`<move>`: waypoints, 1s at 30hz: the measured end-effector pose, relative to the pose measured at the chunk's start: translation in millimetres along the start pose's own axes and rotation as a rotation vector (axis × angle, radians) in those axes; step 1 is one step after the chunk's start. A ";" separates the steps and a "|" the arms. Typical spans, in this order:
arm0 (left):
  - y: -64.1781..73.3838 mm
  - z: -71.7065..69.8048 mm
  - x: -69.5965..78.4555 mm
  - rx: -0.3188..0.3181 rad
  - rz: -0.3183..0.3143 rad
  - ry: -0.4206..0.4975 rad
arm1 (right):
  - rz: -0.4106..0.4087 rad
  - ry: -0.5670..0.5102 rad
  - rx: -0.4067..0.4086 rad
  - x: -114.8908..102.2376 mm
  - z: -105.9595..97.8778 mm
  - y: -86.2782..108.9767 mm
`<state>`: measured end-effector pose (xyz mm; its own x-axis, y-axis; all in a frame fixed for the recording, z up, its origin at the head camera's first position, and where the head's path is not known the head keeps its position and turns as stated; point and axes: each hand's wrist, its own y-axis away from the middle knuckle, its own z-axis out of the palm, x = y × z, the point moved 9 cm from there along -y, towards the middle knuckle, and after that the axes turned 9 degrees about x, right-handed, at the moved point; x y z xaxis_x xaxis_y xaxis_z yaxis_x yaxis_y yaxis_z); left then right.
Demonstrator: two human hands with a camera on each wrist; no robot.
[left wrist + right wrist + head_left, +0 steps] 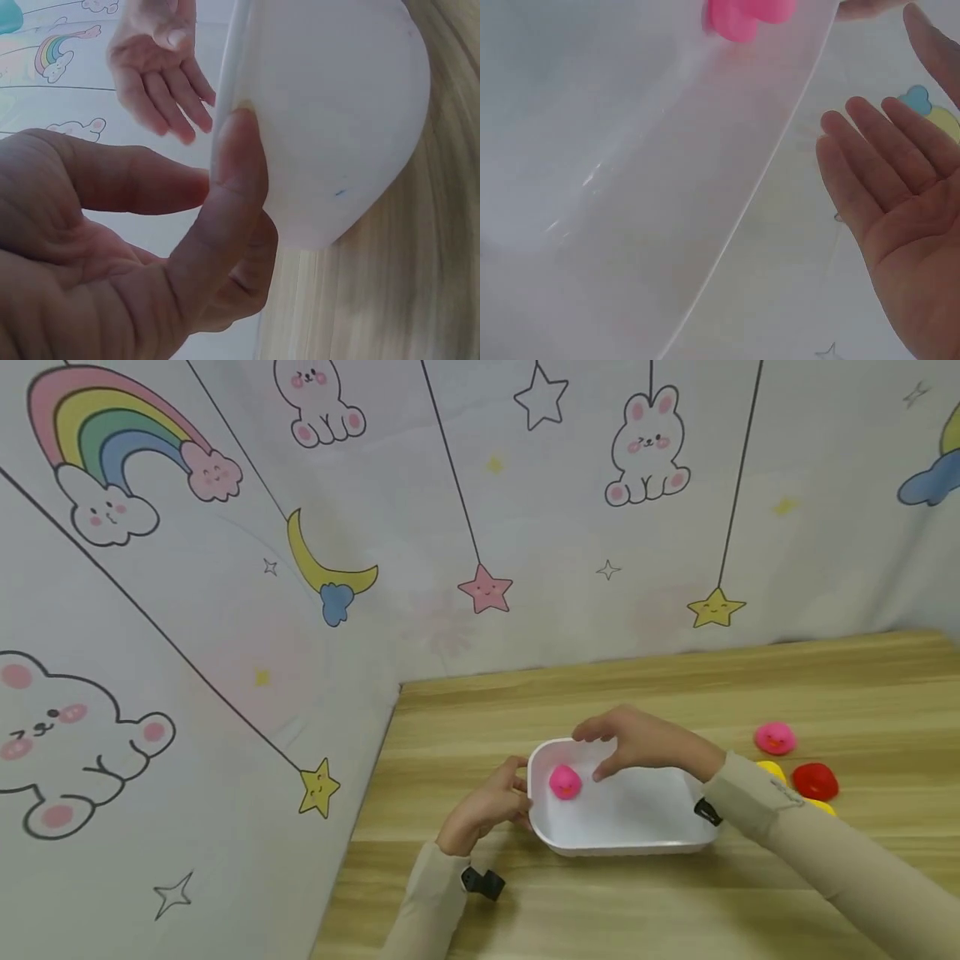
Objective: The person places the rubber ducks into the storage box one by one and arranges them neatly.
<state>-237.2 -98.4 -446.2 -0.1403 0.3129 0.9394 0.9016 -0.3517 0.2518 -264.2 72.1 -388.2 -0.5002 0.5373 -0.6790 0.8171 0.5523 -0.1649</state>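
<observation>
A white plastic tub (630,810) stands on the wooden table with a pink rubber duck (565,782) inside at its left end. My left hand (491,802) is at the tub's left end; in the left wrist view, the thumb and a finger (232,154) pinch its rim. Over the tub's far side hovers my right hand (637,741), holding nothing, its fingers and thumb spread apart. The right wrist view shows its palm (907,217) beside the tub wall (705,157), with part of the pink duck (739,15) at the top.
Right of the tub lie another pink duck (775,738), a red one (815,782) and yellow ones (772,769) partly hidden by the right sleeve. A cloth wall (570,527) printed with bunnies and stars closes off the back and left of the table (450,718).
</observation>
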 end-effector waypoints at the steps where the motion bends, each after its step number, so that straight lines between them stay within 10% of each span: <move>1: 0.0 0.0 -0.5 0.001 -0.005 0.002 | 0.020 -0.025 0.012 4.2 -5.4 4.4; 9: -1.9 1.9 -2.3 0.010 -0.010 0.018 | 0.126 -0.164 0.137 35.2 -54.1 40.9; 30: 0.1 0.9 -5.1 -0.013 0.022 -0.004 | 0.315 -0.035 0.334 102.8 -133.1 138.5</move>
<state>-236.0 -99.2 -451.2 -0.1190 0.3083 0.9438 0.8991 -0.3698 0.2342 -240.5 288.7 -385.7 -0.2077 0.6207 -0.7560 0.9782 0.1272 -0.1643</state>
